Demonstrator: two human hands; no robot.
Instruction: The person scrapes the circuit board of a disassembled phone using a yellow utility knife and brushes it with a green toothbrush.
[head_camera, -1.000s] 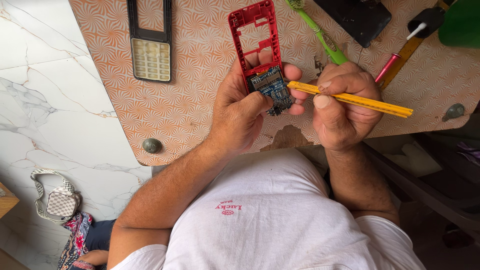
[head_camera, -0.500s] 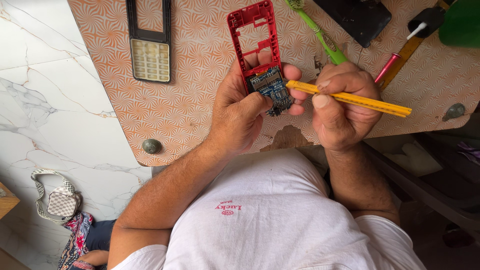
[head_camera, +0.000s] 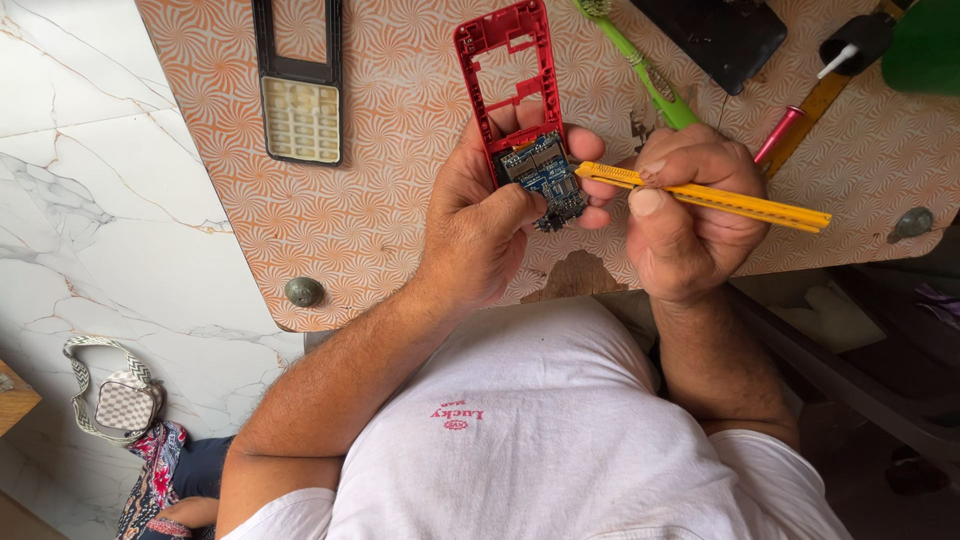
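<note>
So my left hand (head_camera: 480, 225) is wrapped tight around the bottom end of the red phone frame (head_camera: 505, 70), thumb pressed across the blue circuit board (head_camera: 545, 170) sitting in it. The frame's top end pokes out past my fingers, over the bench (head_camera: 400, 220). My right hand (head_camera: 690, 215) is closed in a fist on a yellow plastic pry tool (head_camera: 720, 195), tip touching the board's right edge.

Going from the red frame: off to its left lies a black phone front cover (head_camera: 298, 85) with a pale keypad, flat on the bench. Just right of the frame there's a green toothbrush (head_camera: 645, 75), then a black flat thing (head_camera: 720, 35) near the far edge. Further right, a red-handled tool (head_camera: 780, 132) and something green (head_camera: 925, 45) in the corner, can't tell what.

The bench top is an orange swirl pattern with a chipped patch (head_camera: 575, 275) near my edge. Floor is white marble (head_camera: 100, 200), with a checkered little bag (head_camera: 120, 400) down there, well left of everything.
</note>
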